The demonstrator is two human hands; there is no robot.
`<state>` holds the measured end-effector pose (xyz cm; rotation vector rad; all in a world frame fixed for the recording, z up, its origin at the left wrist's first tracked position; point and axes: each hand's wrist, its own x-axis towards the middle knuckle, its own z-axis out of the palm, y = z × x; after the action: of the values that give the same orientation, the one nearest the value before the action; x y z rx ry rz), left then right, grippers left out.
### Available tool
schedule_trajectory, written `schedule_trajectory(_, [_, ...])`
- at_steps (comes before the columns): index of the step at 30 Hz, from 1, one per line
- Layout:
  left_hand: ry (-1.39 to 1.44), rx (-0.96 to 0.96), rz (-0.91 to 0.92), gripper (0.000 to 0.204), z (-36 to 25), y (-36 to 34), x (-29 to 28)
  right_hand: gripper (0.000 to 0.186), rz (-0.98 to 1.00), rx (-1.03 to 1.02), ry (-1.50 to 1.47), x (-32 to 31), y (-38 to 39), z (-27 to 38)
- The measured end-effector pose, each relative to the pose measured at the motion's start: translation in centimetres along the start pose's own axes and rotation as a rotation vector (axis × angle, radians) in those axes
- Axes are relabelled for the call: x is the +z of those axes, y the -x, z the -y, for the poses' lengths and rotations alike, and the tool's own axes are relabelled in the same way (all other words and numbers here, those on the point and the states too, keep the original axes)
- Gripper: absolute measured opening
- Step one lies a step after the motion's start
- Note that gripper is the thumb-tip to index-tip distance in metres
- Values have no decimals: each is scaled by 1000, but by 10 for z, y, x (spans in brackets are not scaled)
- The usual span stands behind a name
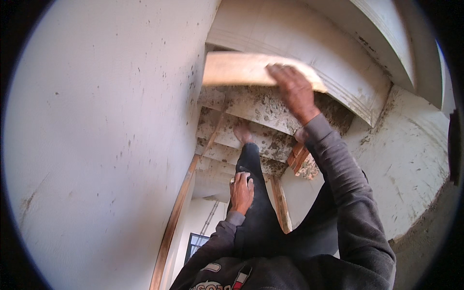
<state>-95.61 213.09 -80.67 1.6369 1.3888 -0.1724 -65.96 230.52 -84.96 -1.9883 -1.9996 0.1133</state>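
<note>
A pale wooden board (pixel 237 69) lies crosswise at the stair step ahead of me, its left end by the wall and slightly blurred. My right hand (pixel 294 92) grips it near its right end, fingers over the upper edge. My left hand (pixel 241 192) rests on my bent leg in dark trousers, below the knee, with loosely curled fingers and a ring on one; I see nothing held in it. Mortar-splattered steps (pixel 261 106) run beneath the board. My bare left foot (pixel 243 131) is on a lower step.
A smooth plastered wall (pixel 106 135) with dark specks rises on the left. Wooden posts (pixel 176 217) stand below the stairs at the left and middle. A reddish brick piece (pixel 302 159) sits under my right forearm. Concrete soffit curves overhead at the right; a window (pixel 195 244) shows below.
</note>
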Motion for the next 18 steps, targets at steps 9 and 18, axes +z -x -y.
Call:
schedule_trajectory(9, [-7, 21, -11, 19, 8, -1, -3, 33, 28, 236, 239, -17, 14, -99])
schedule_trajectory(18, [-34, 32, 40, 20, 18, -5, -17, 28, 51, 307, 197, -33, -10, -121])
